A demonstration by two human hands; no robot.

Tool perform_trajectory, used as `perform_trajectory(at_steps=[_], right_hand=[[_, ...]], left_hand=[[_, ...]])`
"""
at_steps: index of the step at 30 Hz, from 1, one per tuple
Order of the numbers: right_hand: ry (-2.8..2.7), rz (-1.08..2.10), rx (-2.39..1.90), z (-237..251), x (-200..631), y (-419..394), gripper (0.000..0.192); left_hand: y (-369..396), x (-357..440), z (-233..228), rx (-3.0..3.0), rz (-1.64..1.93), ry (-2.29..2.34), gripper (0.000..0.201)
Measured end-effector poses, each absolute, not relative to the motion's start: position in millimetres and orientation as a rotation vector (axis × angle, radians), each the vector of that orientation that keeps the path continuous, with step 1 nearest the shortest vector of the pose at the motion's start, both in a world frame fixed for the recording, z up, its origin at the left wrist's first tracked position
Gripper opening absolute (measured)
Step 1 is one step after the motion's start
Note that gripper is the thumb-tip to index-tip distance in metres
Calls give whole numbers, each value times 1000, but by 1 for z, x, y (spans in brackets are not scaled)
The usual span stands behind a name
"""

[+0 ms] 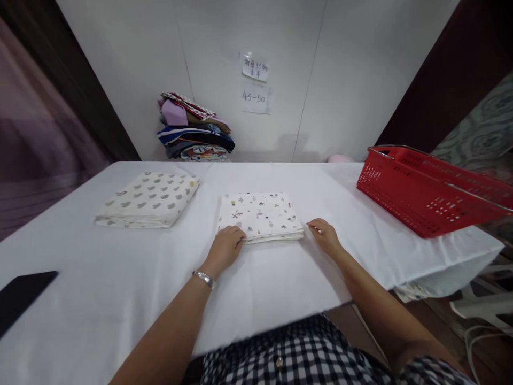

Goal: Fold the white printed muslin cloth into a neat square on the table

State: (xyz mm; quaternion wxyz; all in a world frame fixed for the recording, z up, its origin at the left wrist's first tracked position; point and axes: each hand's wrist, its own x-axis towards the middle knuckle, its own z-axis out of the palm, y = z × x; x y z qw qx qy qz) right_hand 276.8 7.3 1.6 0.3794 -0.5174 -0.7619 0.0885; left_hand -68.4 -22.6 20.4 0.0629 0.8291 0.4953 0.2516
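Observation:
A folded white cloth with small printed figures (260,214) lies in the middle of the white-covered table (120,278). My left hand (225,247) rests on its near left corner, fingers curled over the edge. My right hand (325,235) touches its near right corner with the fingertips. A second folded cloth with grey shapes (149,199) lies further left, apart from both hands.
A red plastic basket (425,190) sits at the table's right end. A pile of coloured folded fabrics (194,128) stands against the white wall behind. A dark flat object (22,297) lies at the left front edge. Paper notes (255,83) hang on the wall.

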Motion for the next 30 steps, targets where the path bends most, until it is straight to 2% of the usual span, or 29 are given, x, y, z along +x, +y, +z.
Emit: perform_trajectory(at_steps=[5, 10, 17, 30], right_hand=[[-2207, 234, -1337, 14, 269, 14, 22], [-2462, 109, -1369, 25, 265, 23, 26], [-2451, -111, -1263, 33, 269, 18, 25], [-2702, -43, -1149, 36, 273, 14, 28]], left_hand=[[-22, -69, 20, 2492, 770, 1497, 12], [-22, -69, 20, 2488, 775, 1486, 13], [-22, -69, 22, 2478, 783, 1473, 12], [-21, -70, 21, 2466, 752, 1496, 12]])
